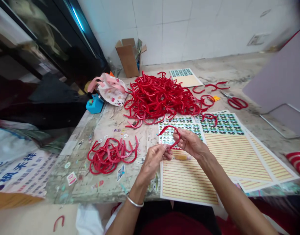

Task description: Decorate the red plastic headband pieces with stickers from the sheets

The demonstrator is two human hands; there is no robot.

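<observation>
A curved red band [169, 128] is held between both hands above the sticker sheets. My left hand [157, 157] pinches its lower end, fingers closed. My right hand [189, 142] grips the band's right side, fingers closed around it. Beneath them lies a sheet [186, 182] with yellow striped rows and small green and black pictures at its top. More such sheets [238, 153] overlap to the right. Beyond the hands rises a large heap of red bands [159, 94]. A smaller pile of red bands [112, 155] rests to the left.
Red-handled scissors [238, 102] lie at the right, near a grey panel [279, 81]. At the back left are a blue tape dispenser [95, 105], a patterned bag with pink handles [112, 91] and an open cardboard box [127, 58]. One red band [59, 222] lies on the floor.
</observation>
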